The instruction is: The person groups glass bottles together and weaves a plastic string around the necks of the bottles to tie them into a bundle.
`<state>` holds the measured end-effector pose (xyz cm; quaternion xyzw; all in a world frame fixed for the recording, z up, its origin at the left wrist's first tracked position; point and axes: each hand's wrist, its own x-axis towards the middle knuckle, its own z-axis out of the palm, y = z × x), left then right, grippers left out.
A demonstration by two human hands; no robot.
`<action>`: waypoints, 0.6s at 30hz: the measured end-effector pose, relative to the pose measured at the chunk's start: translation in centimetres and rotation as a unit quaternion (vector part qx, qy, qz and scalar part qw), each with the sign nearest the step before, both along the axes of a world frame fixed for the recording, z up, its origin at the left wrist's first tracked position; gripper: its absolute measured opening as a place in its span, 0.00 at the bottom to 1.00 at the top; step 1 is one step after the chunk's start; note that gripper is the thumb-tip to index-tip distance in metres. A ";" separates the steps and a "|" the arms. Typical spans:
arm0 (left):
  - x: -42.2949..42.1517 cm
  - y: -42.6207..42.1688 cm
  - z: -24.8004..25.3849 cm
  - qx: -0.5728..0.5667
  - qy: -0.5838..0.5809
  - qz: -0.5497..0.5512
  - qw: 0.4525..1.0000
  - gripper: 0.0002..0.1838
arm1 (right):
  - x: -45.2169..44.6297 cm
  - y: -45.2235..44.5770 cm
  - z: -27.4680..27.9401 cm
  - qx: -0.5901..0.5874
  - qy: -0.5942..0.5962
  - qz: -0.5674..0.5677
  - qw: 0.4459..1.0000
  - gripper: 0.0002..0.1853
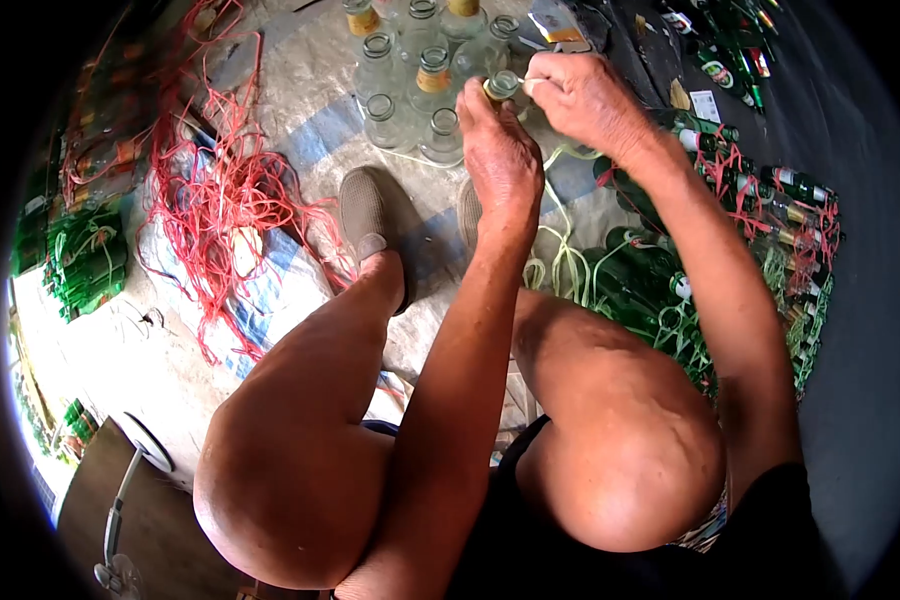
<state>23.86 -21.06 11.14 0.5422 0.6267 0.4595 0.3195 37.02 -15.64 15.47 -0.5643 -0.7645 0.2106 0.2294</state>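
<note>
Curled inward, your left hand (500, 160) sits against the neck of a clear bottle (503, 84); whether it grips the glass, a strand or both, you cannot tell. Just right of that mouth, your right hand (590, 100) is nearly closed, thumb and forefinger pinching a pale strand (536, 82). To do this pull well, keep the left fingers low against the glass as an anchor and draw the strand level and steady; a jerk or an upward tug could tip the bottle or let the strand ride up. The neighbouring bottles likely help brace it, so a snug pull probably serves better than a hard one.

Left to right, a bundle of green bottles (85, 260) lies tied with green string, beside a loose heap of red cord (230, 200). The cluster of clear bottles (378, 122) stands upright on the far part of the striped ground sheet (320, 140), toward its right edge, with a pale band round its base. Some necks carry yellow labels; you can make out no liquid through the glass. Pale loops (565, 250) trail nearer your right knee, by dark green bottles (630, 275). Farther right, red cord binds more bottles (795, 185); their contents are too dark to judge.
</note>
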 end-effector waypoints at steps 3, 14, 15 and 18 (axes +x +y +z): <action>0.1 0.2 -0.2 0.011 -0.010 0.002 1.000 0.20 | -1.5 -2.9 0.3 0.023 -0.022 -0.064 0.997 0.09; -0.7 -0.2 -0.3 -0.034 -0.004 -0.028 0.999 0.27 | -3.3 -6.3 0.9 0.055 -0.132 -0.058 0.988 0.03; -0.7 -0.3 -0.4 -0.032 0.005 -0.029 0.999 0.29 | -3.4 -6.6 1.0 0.055 -0.131 -0.060 0.988 0.03; -1.1 -0.5 -0.4 -0.022 0.024 -0.043 0.999 0.32 | -3.7 -7.0 1.2 0.058 -0.126 -0.059 0.989 0.03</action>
